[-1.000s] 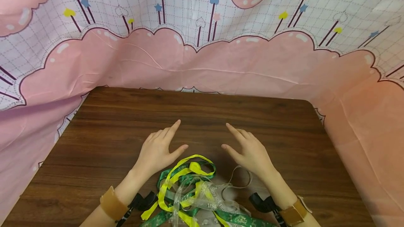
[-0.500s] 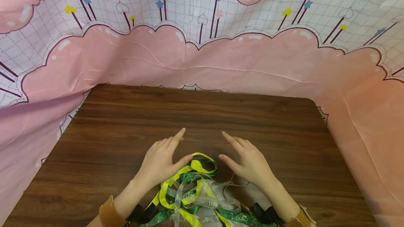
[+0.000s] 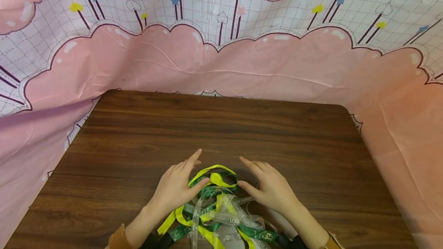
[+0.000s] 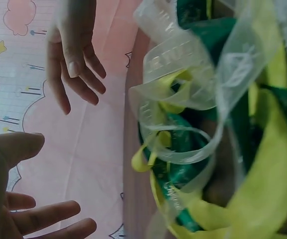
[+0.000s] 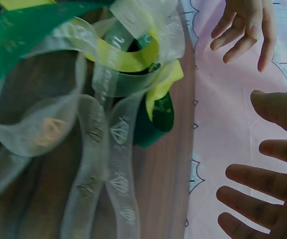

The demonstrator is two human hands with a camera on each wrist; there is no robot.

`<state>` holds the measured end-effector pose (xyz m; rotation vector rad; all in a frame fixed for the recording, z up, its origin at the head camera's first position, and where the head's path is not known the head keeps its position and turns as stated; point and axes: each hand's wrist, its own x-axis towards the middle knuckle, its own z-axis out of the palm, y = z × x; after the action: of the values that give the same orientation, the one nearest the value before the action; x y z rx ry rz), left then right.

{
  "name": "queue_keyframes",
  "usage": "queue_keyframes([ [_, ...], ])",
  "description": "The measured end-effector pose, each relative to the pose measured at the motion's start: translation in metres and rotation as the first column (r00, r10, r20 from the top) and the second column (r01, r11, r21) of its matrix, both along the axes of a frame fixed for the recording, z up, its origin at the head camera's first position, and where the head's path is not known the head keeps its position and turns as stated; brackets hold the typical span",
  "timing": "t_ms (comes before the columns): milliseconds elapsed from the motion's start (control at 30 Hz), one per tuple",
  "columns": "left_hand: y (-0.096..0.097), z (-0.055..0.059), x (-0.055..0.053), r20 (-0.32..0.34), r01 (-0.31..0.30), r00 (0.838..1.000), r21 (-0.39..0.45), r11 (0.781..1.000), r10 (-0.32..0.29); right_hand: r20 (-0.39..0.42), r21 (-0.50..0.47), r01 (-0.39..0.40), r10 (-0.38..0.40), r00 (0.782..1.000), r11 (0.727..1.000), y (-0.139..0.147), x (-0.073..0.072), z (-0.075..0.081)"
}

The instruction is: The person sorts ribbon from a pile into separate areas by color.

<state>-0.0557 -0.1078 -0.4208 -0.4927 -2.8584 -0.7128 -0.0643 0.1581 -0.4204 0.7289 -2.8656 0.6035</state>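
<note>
A loose tangle of ribbons lies near the front of the table: a yellow ribbon (image 3: pixel 204 235), a green printed ribbon (image 3: pixel 257 234) and a sheer white ribbon with lettering (image 3: pixel 225 218). At its left side is my left hand (image 3: pixel 174 185), fingers extended and thumb apart, overlapping the loops in the head view. My right hand (image 3: pixel 271 187) mirrors it on the other side, fingers spread, holding nothing. In the left wrist view the sheer ribbon (image 4: pixel 181 64) curls over the green and yellow ones. Both palms face inward with a gap between them.
The dark wooden table (image 3: pixel 221 126) extends back to a pink and white patterned curtain (image 3: pixel 221 60) that hangs behind and along both sides. Wrist straps (image 3: pixel 121 237) with black camera mounts sit low on the forearms, close to the ribbons.
Both hands have drawn back toward the body and slightly closer together, so they now flank the ribbon pile. The head view has shifted slightly. The ribbons look much the same.
</note>
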Motion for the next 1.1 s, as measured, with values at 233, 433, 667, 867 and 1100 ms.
queue_keyframes([
  [233, 0.001, -0.013, 0.009, 0.108, -0.04, 0.994, 0.053, 0.998, 0.034, 0.032, 0.008, -0.021, 0.02, 0.999, 1.0, -0.002, 0.006, -0.01],
  [433, 0.002, -0.034, 0.012, 0.11, -0.016, 0.994, 0.103, 0.995, 0.005, 0.075, -0.031, -0.035, 0.038, 0.996, 0.999, -0.001, 0.01, -0.02],
  [667, -0.001, -0.057, 0.013, 0.02, 0.015, 1.0, 0.104, 0.994, -0.017, 0.126, -0.05, -0.042, 0.048, 0.991, 0.998, 0.001, 0.013, -0.035],
  [867, -0.003, -0.065, 0.013, 0.017, 0.012, 1.0, 0.094, 0.995, -0.014, 0.124, -0.029, -0.065, 0.068, 0.99, 0.997, 0.002, 0.014, -0.042],
  [1100, -0.004, -0.07, 0.012, 0.03, 0.036, 0.999, 0.074, 0.997, -0.038, 0.086, -0.006, -0.095, 0.095, 0.992, 0.995, -0.001, 0.012, -0.049],
])
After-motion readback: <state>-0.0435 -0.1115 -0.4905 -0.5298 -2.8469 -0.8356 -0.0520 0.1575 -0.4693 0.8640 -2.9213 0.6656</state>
